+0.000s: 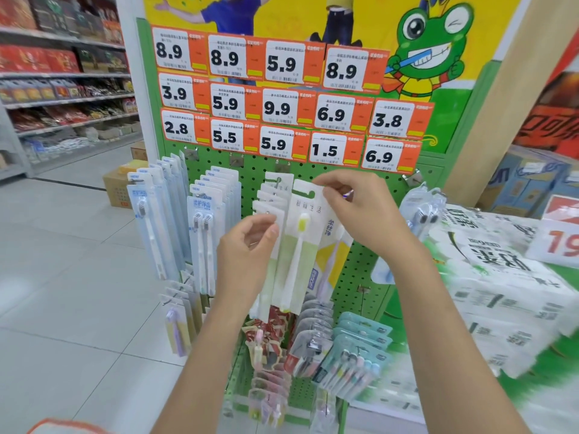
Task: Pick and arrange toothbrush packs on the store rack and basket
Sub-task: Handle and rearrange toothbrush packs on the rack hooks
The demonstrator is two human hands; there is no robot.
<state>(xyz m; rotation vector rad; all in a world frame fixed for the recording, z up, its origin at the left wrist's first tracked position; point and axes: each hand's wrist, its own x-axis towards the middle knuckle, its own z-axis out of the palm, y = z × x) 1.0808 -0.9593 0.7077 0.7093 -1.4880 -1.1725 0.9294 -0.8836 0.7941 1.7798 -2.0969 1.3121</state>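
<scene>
Hanging one pack (299,255) on the rack (360,270): right hand (360,211) pinches its top corner beside the hang hole, pack vertical, brush head up. Left hand (247,249) looks to pinch the front of the hung stack (269,198), just left of the pack. Hook (277,182) sits up-left of the hole. Right hand is nearer, so I'd shift it left, then push on.

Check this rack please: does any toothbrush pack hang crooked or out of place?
One toothbrush pack tilts beside the hooked row, its hang slot on no hook; the right hand pinches its top corner. The left hand holds the row.
</scene>
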